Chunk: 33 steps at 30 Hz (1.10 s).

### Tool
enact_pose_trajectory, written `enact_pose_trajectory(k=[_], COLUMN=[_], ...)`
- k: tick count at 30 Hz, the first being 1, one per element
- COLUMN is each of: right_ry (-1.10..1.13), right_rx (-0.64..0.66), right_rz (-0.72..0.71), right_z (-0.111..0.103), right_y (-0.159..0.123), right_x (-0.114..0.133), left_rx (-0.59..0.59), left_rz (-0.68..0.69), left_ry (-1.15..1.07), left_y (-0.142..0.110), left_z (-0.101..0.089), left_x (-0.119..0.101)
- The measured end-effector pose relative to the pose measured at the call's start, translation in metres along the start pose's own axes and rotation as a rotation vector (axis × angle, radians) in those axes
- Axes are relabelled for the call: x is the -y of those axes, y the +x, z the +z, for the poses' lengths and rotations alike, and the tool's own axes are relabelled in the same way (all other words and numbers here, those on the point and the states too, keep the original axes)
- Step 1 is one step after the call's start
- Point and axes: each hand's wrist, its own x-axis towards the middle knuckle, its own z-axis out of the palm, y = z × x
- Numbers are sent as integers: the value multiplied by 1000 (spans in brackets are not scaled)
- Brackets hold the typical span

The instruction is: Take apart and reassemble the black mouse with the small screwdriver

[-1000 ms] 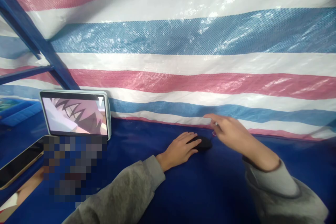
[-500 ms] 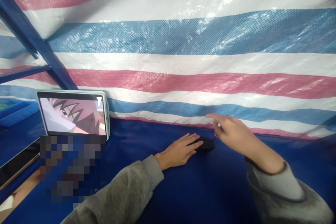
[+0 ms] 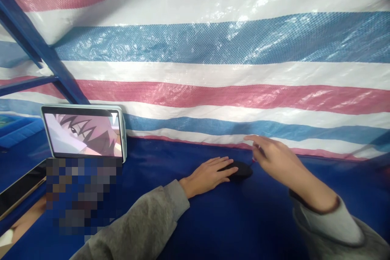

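Note:
My left hand (image 3: 213, 172) lies flat with fingers stretched out over the near-left part of a flat, dark, rounded object (image 3: 242, 170), which rests on the blue surface (image 3: 219, 219). The hand covers some of that object, and its exact kind is unclear. Just beyond its right edge, my right hand (image 3: 276, 156) is raised a little, index finger pointing left and the other fingers curled in near the thumb. A tiny reddish bit (image 3: 254, 160) shows below those fingers; whether they grip it is too small to make out.
A tablet (image 3: 83, 134) in a pale case stands at the left, showing a cartoon picture. A phone (image 3: 22, 187) lies before another person's arm (image 3: 29, 221), beside a blurred-out patch. Striped plastic sheeting (image 3: 213, 42) hangs behind, with a blue frame bar (image 3: 45, 44) at left.
My right hand has shifted slightly right and down. The dark rounded object has slid a little to the right, showing slightly lower. My left hand stays on it, almost unmoved.

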Motion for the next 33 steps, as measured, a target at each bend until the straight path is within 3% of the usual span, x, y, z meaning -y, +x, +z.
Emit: enact_pose_trajectory(k=[33], right_ry=[53], right_rx=[45], right_rz=[18], right_z=[-2], right_y=[4], right_x=[7], left_rx=[-15], left_rz=[-35], left_ry=[21], left_y=[0], left_z=[-4], left_x=[-2])
